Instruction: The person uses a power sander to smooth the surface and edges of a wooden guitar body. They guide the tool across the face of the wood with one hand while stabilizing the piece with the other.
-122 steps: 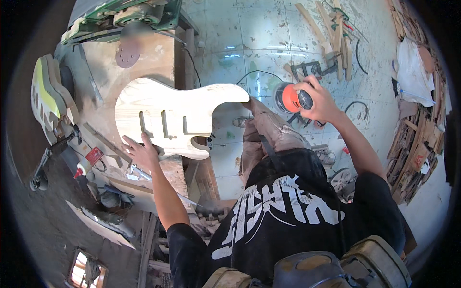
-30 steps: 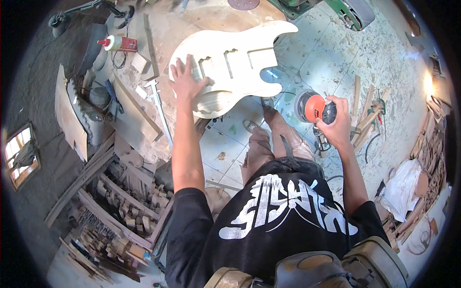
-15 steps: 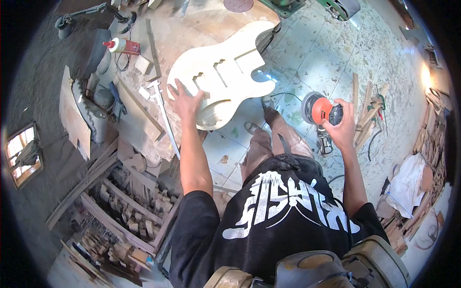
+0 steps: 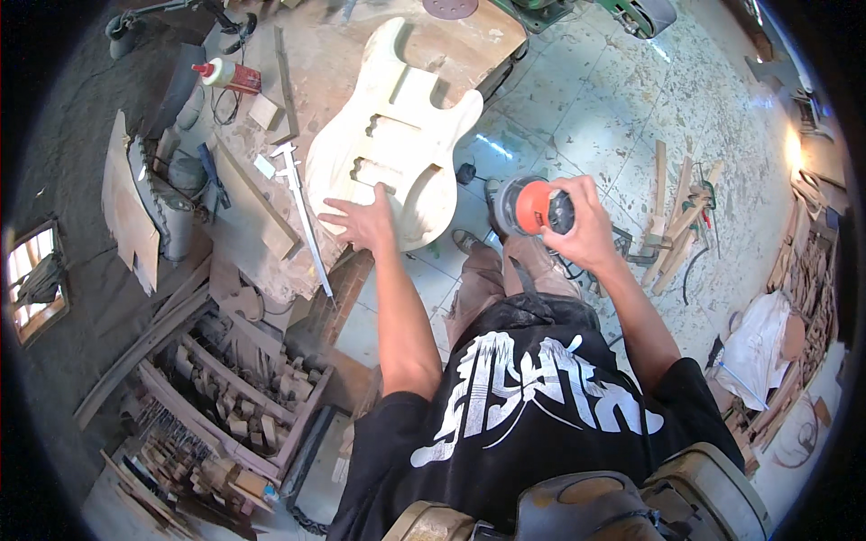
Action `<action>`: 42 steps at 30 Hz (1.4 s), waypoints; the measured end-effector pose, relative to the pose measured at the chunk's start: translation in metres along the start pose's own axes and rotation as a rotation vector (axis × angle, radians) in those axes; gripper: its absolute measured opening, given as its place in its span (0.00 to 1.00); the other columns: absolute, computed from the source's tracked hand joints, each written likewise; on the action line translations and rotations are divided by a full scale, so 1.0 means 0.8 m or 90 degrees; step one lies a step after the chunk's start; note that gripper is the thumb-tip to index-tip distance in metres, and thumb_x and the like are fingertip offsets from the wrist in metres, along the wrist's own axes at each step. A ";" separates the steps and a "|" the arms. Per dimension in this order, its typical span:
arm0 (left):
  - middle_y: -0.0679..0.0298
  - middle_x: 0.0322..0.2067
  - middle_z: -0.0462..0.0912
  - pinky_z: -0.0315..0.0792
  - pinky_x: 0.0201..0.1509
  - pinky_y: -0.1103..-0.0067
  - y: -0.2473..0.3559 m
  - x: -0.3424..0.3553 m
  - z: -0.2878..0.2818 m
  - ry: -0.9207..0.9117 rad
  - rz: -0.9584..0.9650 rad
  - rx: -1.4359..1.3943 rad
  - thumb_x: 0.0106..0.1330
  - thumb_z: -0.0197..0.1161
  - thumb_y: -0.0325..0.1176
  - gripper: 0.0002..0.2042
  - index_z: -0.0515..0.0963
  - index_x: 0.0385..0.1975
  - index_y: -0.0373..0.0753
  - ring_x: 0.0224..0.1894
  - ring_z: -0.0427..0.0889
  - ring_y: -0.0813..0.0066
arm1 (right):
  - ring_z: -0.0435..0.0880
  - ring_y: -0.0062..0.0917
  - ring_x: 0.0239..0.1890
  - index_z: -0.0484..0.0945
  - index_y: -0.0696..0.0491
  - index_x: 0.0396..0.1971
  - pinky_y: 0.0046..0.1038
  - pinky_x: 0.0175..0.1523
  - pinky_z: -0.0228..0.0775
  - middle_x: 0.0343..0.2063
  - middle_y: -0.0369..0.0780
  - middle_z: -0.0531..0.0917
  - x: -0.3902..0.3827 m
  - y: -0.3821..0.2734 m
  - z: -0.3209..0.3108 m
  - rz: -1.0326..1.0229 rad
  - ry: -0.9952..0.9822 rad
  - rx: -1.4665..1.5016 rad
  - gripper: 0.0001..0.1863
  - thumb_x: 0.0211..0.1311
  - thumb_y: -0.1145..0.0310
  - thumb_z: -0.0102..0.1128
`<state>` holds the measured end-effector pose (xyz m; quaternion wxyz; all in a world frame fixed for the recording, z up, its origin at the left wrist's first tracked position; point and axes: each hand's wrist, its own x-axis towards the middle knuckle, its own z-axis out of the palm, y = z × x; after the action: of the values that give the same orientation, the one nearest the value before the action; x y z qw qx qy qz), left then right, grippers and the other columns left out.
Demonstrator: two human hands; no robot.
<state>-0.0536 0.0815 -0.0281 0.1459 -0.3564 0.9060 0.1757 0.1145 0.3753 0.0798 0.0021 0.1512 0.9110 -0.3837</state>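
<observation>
A pale wooden electric-guitar body with routed cavities lies on the dusty workbench, its horns toward the far end. My left hand rests with fingers spread on its near left part. My right hand grips an orange-and-black random orbital sander, held beside the body's lower right, its round pad tilted toward the left. A metal caliper lies just left of the body.
A red-and-white bottle, offcuts and a sanding disc are on the bench. Green machinery stands at the back. Wood strips with clamps lie on the tiled floor. A wooden bin of blocks is at lower left.
The guitar body has turned anticlockwise, its horns swinging from the right to upward, with my left hand still on it. My right hand has brought the sander leftward, closer to the body.
</observation>
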 end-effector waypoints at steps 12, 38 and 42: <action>0.42 0.82 0.47 0.41 0.84 0.47 0.015 0.103 0.014 0.123 0.404 0.062 0.74 0.56 0.62 0.42 0.57 0.82 0.45 0.85 0.41 0.44 | 0.87 0.49 0.41 0.77 0.44 0.57 0.47 0.45 0.83 0.48 0.45 0.74 0.015 -0.022 0.069 -0.078 -0.102 0.009 0.35 0.42 0.69 0.74; 0.44 0.81 0.52 0.42 0.84 0.48 0.021 0.099 0.019 0.163 0.397 0.080 0.70 0.60 0.60 0.43 0.59 0.82 0.47 0.84 0.46 0.45 | 0.85 0.51 0.39 0.76 0.45 0.56 0.48 0.42 0.81 0.47 0.45 0.73 0.107 -0.045 0.073 -0.082 -0.146 -0.008 0.34 0.43 0.68 0.73; 0.44 0.81 0.52 0.43 0.84 0.47 0.019 0.100 0.020 0.177 0.412 0.075 0.70 0.60 0.60 0.42 0.59 0.81 0.47 0.83 0.47 0.44 | 0.86 0.52 0.37 0.76 0.45 0.58 0.49 0.41 0.83 0.48 0.45 0.73 0.117 -0.050 0.076 -0.096 -0.117 -0.026 0.35 0.43 0.66 0.75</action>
<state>-0.1182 0.0513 -0.0698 -0.0218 -0.0622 0.9918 0.1098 0.0074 0.3318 0.0539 0.0594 0.0465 0.9233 -0.3766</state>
